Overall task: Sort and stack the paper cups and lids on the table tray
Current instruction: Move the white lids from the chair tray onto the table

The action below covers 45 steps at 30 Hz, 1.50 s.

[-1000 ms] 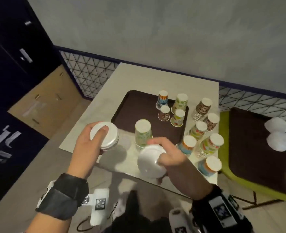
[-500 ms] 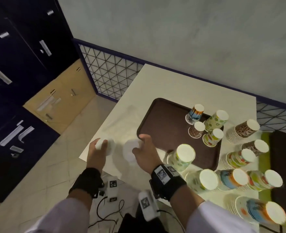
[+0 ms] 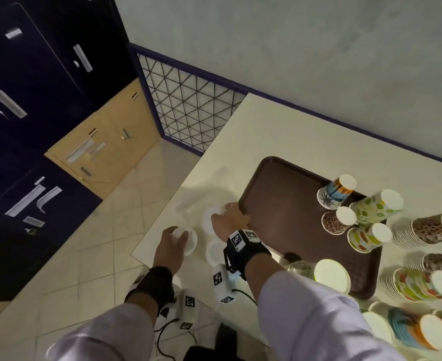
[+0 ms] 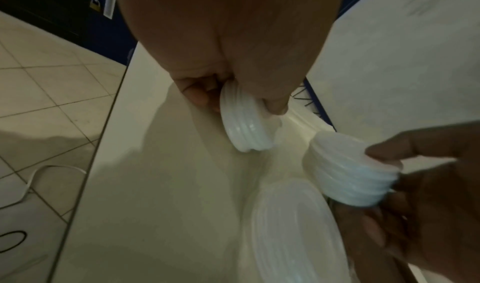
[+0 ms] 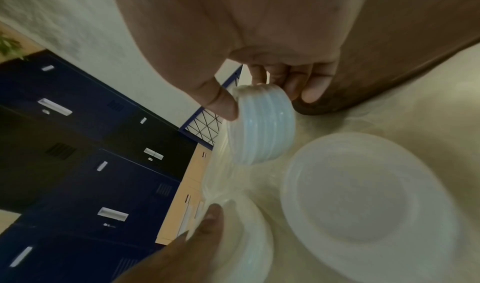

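Note:
My left hand grips a small stack of white lids at the table's near left corner; the left wrist view shows thumb and fingers curled round this stack. My right hand holds a second stack of white lids just left of the brown tray, tilted on edge in the right wrist view. A third lid stack lies flat on the table between my wrists. Several patterned paper cups stand upside down on the tray's far right.
More upside-down cup stacks crowd the table right of the tray, and a green-patterned one sits at its near edge. The table edge and tiled floor are just left of my left hand. Dark lockers stand at the far left.
Both hands have carried their lid stacks left and down to the table's near left corner, close to the third lid stack. The head view has swung left.

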### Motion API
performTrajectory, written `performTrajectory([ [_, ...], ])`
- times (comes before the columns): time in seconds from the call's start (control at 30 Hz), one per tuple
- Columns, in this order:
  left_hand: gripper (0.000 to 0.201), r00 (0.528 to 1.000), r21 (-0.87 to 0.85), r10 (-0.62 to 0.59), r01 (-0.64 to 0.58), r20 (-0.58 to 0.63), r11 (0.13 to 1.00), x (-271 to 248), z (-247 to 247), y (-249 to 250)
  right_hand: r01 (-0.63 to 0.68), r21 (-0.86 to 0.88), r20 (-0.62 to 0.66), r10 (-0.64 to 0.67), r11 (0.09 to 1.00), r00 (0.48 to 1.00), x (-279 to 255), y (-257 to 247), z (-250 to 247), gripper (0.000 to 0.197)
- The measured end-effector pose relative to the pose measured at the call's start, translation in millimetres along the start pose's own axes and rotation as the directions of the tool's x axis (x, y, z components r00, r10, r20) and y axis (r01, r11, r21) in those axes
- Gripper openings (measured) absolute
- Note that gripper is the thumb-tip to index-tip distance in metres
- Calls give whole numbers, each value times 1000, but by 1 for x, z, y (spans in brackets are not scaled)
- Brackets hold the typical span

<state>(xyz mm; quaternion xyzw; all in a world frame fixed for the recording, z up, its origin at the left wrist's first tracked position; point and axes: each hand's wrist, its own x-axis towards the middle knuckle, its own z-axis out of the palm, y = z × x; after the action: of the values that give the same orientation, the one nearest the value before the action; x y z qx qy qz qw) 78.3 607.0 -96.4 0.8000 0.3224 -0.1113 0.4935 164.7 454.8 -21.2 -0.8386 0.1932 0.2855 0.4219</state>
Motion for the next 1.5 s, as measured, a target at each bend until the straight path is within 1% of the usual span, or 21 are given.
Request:
performTrajectory([
  [0.07,49,1000,65,19,-17,-23,998,3,2,-4,5,-37,35,-3,999,999,10,-3,8,50],
  [0.13,45,996,178,56,-44,-66,983,5,3,-7,10,-68,68,-5,998,998,20,-5,13,53],
  [0.2,45,994,232,57,-34,-95,972,3,3,-5,17,-94,107,-7,995,994,28,-5,18,55],
  [0.33,53,990,186,37,-11,-139,982,-1,5,-1,62,-225,124,-35,972,992,41,-1,25,50],
  [0.43,60,986,150,29,-4,-165,989,-1,6,-2,166,-394,46,-161,904,986,44,4,32,43],
  [0.5,60,983,99,18,1,-185,995,-3,6,1,248,-497,39,-264,831,964,41,6,35,44],
  [0.57,56,974,56,33,-21,-224,998,-10,3,6,306,-538,53,-330,786,942,37,7,36,47],
  [0.7,37,940,-79,122,-155,-318,985,-37,-8,30,332,-474,-8,-381,815,925,11,2,22,45],
  [0.77,29,926,-126,185,-237,-329,963,-59,-15,47,377,-421,-20,-424,825,906,-17,0,9,52],
  [0.87,17,898,-178,299,-368,-321,913,-102,-26,73,479,-343,-23,-517,808,855,-74,6,-17,63],
  [0.97,10,873,-233,415,-473,-257,850,-152,-31,98,602,-235,-31,-624,763,780,-133,29,-52,60],
  [1.07,16,818,-257,553,-575,-158,777,-212,-26,123,690,-183,-76,-710,700,700,-191,67,-96,49],
  [1.13,17,752,-277,653,-649,-90,709,-256,-15,137,735,-172,-134,-755,656,642,-230,100,-128,37],
  [1.17,15,721,-278,690,-677,-61,682,-279,-7,143,742,-170,-168,-761,649,627,-251,118,-147,30],
  [1.23,8,684,-273,729,-704,-14,655,-325,13,156,726,-201,-238,-752,658,615,-290,157,-186,16],
  [1.27,7,669,-272,743,-713,11,646,-349,27,161,709,-227,-269,-743,667,613,-308,178,-207,14],
  [1.33,11,627,-276,775,-734,78,621,-395,58,169,665,-271,-353,-715,696,604,-339,221,-244,20],
  [1.37,13,595,-281,794,-747,120,602,-417,76,171,642,-290,-419,-697,710,582,-353,244,-262,22],
  [1.43,13,525,-299,824,-768,212,566,-458,114,174,594,-324,-553,-657,736,513,-380,289,-295,21],
  [1.47,13,498,-323,826,-762,263,562,-477,134,175,588,-302,-597,-630,750,496,-392,311,-312,19],
  [1.5,14,474,-353,824,-747,310,563,-494,155,177,590,-253,-627,-594,767,504,-402,333,-327,16],
])
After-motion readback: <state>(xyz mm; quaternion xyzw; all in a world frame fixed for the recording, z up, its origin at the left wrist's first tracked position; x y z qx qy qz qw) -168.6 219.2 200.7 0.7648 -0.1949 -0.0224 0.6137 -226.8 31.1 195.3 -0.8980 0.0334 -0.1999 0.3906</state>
